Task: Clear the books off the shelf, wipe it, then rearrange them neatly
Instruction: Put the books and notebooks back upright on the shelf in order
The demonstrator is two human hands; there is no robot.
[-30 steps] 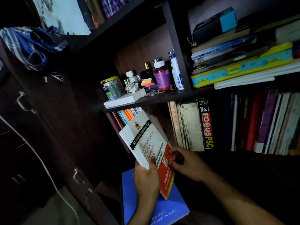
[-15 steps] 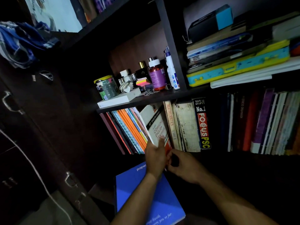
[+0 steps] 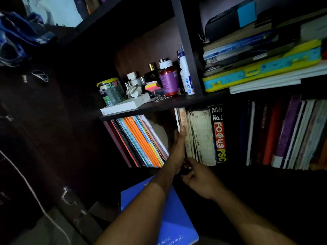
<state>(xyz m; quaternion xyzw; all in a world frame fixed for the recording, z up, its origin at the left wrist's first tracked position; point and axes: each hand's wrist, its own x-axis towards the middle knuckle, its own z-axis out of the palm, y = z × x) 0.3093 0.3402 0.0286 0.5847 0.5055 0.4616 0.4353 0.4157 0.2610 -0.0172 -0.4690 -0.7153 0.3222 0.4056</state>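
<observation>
Grammar book now shelved, hidden | left hand flat on spines | right hand grip unclear

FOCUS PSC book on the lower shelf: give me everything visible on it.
The FOCUS PSC book stands upright on the lower shelf, spine out. The spine is black, printed "2013-14" and "No.1" in white, "FOCUS" in white on red, and "PSC" in yellow. A worn, stained cream book presses against its left side; a dark gap lies to its right. Neither hand touches it.
</observation>
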